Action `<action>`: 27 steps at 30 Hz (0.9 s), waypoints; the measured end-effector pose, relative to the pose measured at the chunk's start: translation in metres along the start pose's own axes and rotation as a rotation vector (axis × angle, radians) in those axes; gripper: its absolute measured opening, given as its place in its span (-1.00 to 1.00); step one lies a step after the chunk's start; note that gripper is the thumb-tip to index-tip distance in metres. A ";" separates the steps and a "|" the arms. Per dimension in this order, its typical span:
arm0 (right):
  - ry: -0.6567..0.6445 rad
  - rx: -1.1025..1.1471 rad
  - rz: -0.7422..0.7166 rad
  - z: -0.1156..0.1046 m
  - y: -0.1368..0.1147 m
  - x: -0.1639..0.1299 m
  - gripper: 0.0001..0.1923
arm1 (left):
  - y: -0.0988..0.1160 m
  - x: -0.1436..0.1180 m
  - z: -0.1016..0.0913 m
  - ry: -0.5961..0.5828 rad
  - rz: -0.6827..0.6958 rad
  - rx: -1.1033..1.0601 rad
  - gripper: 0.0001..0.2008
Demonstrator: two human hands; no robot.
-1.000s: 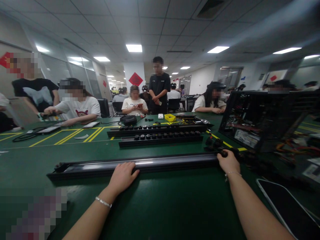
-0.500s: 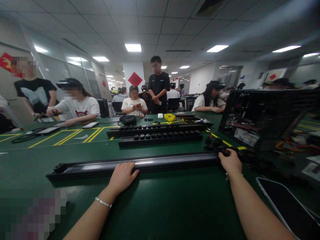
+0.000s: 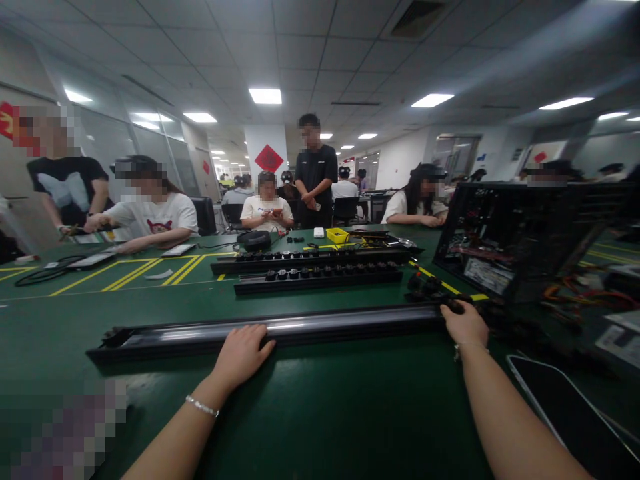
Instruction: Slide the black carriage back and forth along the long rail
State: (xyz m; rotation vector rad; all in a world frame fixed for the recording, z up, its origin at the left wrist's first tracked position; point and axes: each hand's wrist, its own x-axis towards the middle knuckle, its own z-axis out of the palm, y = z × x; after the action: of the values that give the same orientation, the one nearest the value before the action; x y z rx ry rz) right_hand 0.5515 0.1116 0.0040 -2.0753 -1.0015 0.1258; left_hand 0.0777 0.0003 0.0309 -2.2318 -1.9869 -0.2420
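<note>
A: Risk: the long black rail (image 3: 310, 328), lying crosswise on the green surface (image 3: 350, 407), could skid or twist if the push is uneven.
B: Noted. Left hand (image 3: 243, 353) rests flat at mid-rail, fingers spread; right hand (image 3: 466, 323) curls over the right end. Forearms extended, wrists low.

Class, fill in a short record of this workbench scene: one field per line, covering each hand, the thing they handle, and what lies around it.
left hand: left hand rests palm down on the long black strip, near its middle
right hand: right hand grips the strip's right end
strip: lies flat, lengthwise across the green table
behind it: two socket strips, a yellow box
right side: open computer case, dark tablet
people: several seated and standing across the table
</note>
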 end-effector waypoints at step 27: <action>0.063 -0.079 0.098 -0.022 0.000 -0.013 -0.50 | -0.002 -0.001 0.003 0.020 0.001 -0.001 -0.70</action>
State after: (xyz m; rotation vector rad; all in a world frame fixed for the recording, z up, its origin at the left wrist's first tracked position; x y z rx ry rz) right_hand 0.5521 0.0888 0.0158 -2.1872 -0.8801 0.0720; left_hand 0.0754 0.0003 0.0278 -2.2226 -1.9758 -0.2635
